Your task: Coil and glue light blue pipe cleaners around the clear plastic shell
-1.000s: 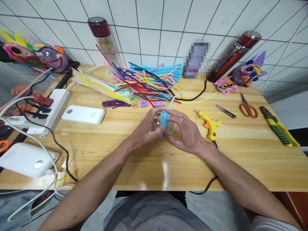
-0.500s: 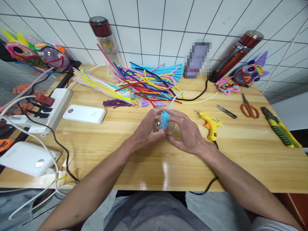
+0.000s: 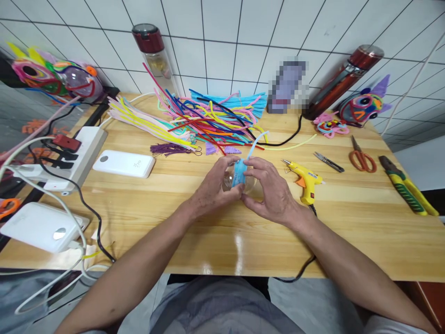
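Note:
Between my two hands is a clear plastic ball (image 3: 228, 181) with a band of light blue pipe cleaner (image 3: 239, 171) across it. One loose end of the pipe cleaner sticks up and curves to the right. My left hand (image 3: 217, 185) is wrapped round the ball's left side, its thumb against the blue band. My right hand (image 3: 273, 192) bends over the right side, fingertips touching the band near the loose end. The right thumb lies low by the ball. To the right of my hands rests a yellow hot glue gun (image 3: 306, 181).
Behind my hands lies a pile of coloured pipe cleaners (image 3: 212, 116). At right are thread snips (image 3: 328, 161), scissors (image 3: 361, 155) and pliers (image 3: 405, 185). A white power bank (image 3: 123, 163) and a power strip (image 3: 81, 157) with cables are at left. Decorated balls (image 3: 363, 106) stand at the back.
The view has shifted slightly. Both hands keep their hold on the ball and the blue pipe cleaner, with hardly any movement.

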Available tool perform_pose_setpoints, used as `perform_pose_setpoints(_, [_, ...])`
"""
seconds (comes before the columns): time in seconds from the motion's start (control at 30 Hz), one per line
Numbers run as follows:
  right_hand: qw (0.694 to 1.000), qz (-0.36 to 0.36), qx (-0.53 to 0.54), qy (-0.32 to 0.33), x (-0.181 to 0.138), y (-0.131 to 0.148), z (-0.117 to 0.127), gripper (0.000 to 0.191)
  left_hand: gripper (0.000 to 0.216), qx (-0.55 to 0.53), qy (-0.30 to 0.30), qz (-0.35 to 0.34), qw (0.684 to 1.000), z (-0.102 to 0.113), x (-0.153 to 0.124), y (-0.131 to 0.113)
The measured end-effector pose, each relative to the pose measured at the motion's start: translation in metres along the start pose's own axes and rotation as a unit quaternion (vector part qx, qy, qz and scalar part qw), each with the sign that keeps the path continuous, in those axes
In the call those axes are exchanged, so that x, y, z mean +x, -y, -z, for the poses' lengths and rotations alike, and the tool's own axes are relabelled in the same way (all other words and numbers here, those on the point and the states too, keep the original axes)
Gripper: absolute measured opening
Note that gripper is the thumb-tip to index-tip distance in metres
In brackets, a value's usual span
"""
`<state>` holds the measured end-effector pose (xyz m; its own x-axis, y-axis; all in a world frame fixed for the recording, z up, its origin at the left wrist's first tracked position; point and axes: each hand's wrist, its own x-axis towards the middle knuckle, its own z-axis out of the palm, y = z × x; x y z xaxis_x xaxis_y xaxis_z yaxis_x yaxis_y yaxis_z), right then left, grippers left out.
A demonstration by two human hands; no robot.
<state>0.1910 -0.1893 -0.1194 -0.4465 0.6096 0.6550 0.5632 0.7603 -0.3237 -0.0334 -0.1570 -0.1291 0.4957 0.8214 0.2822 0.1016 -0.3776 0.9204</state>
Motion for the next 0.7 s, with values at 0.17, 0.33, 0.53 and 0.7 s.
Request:
perform_pose_setpoints(0.17, [1.0, -0.011, -0.006, 0.012, -0.0003, 0.001, 0.0014, 0.054, 0.059, -0.008, 0.0, -0.002, 1.0, -0.0013, 0.0, 0.0009])
perform_pose_setpoints(0.33, [0.999, -0.026, -0.018, 0.019, -0.0023, 0.0015, 0.0026, 0.055, 0.059, -0.005, -0.004, 0.0, 1.0, -0.0015, -0.0001, 0.0021])
perform_pose_setpoints(0.53, [1.0, -0.012, -0.016, 0.015, -0.0025, 0.0014, 0.0024, 0.054, 0.06, 0.011, -0.01, 0.0, 1.0, -0.0019, -0.0004, 0.0036])
perform_pose_setpoints(0.7, [1.0, -0.008, -0.018, 0.017, -0.0032, 0.0006, 0.0024, 0.055, 0.06, 0.011, -0.014, -0.003, 1.0, -0.0038, -0.0004, 0.0051])
